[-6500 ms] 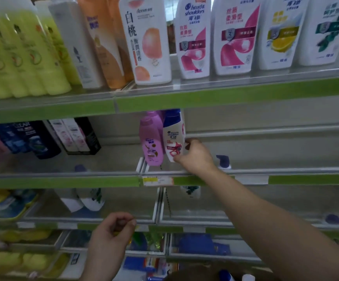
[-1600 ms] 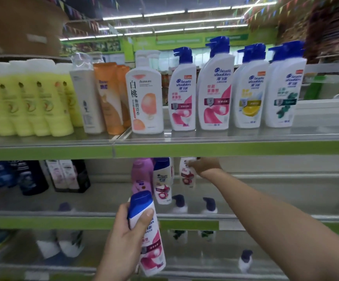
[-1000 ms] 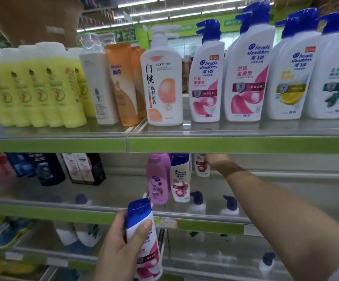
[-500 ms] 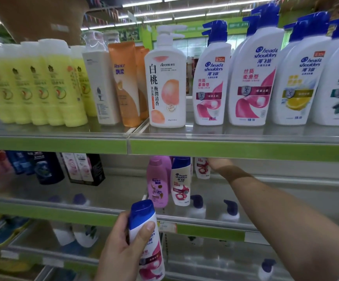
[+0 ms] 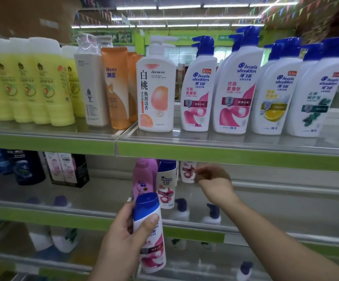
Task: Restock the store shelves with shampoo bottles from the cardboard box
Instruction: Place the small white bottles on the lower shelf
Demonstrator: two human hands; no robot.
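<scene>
The blue-capped shampoo bottle (image 5: 150,236) is upright at lower centre of the frame, the left hand (image 5: 120,240) wrapped round it, thumb across its front. Right of centre the right hand (image 5: 215,184) reaches into the middle shelf (image 5: 286,203), fingers curled beside a back-row bottle (image 5: 187,173); blur hides whether it grips. Placing step, I judge: next the held bottle wants setting upright in that row.

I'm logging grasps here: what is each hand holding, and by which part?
The left hand holds a blue-capped shampoo bottle by its upper body, just below the cap, thumb across the front. The right hand, blurred, appears to hold nothing.
</scene>
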